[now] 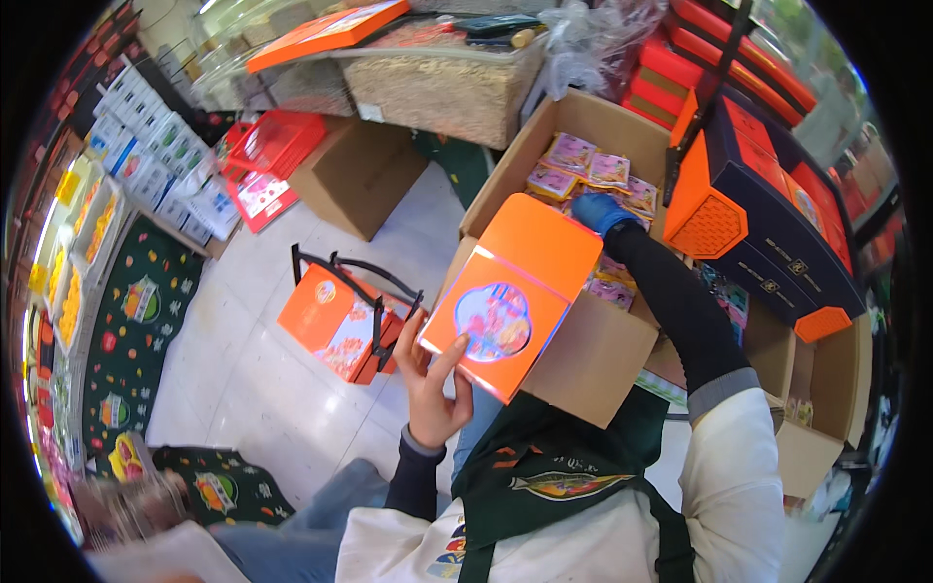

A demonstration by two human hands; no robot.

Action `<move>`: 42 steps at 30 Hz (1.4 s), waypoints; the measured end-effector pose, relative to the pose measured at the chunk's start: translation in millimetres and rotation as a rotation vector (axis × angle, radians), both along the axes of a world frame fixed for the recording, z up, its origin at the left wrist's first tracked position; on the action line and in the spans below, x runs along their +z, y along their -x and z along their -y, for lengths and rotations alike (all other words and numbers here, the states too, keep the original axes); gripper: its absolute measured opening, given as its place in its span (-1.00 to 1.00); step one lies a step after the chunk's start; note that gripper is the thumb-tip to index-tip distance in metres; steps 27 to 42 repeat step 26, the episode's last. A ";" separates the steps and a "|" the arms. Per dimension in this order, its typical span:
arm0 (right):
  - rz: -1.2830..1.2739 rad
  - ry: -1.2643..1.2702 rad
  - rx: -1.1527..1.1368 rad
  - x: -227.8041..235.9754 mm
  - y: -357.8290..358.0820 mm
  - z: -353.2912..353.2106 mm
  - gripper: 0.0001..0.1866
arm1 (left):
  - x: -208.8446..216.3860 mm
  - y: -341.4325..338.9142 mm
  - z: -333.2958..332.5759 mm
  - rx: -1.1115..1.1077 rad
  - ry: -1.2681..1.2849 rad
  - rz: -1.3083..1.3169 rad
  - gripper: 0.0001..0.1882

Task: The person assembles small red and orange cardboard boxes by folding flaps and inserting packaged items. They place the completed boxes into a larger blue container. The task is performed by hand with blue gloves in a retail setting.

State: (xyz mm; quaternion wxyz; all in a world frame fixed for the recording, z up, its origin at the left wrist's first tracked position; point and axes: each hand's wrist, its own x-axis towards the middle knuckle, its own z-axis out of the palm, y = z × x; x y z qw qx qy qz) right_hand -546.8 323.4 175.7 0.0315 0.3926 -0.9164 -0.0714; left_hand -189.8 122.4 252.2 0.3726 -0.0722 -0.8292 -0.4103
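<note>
My bare left hand grips the near left edge of an orange gift box, its thumb on the front by a shiny flower-shaped panel. The box is tilted, with an orange flap standing up at its far end. My right hand, in a blue glove, reaches past this box into a large cardboard carton. It is among small pink and yellow packets there; its fingers are mostly hidden, so I cannot tell whether it holds one.
On the white tiled floor at left stands another orange gift box with black handles. Behind it are a brown carton and a red basket. Dark blue and orange boxes are stacked at right. A carton flap sticks out below my held box.
</note>
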 end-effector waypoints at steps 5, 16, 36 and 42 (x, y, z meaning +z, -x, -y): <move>-0.127 0.136 0.047 13.2 -6.7 11.4 -0.86 | 14.7 -8.6 -18.7 -0.035 -0.038 0.193 -0.15; 0.078 0.442 0.063 138.9 -109.0 -42.0 -0.78 | 26.1 20.7 -56.2 0.082 0.076 0.227 0.16; -0.605 0.532 0.100 195.0 -278.4 -165.2 -0.63 | 62.5 44.6 -75.2 -0.370 0.208 0.030 0.15; -0.605 0.532 0.100 195.0 -278.4 -165.2 -0.63 | 62.5 44.6 -75.2 -0.370 0.208 0.030 0.15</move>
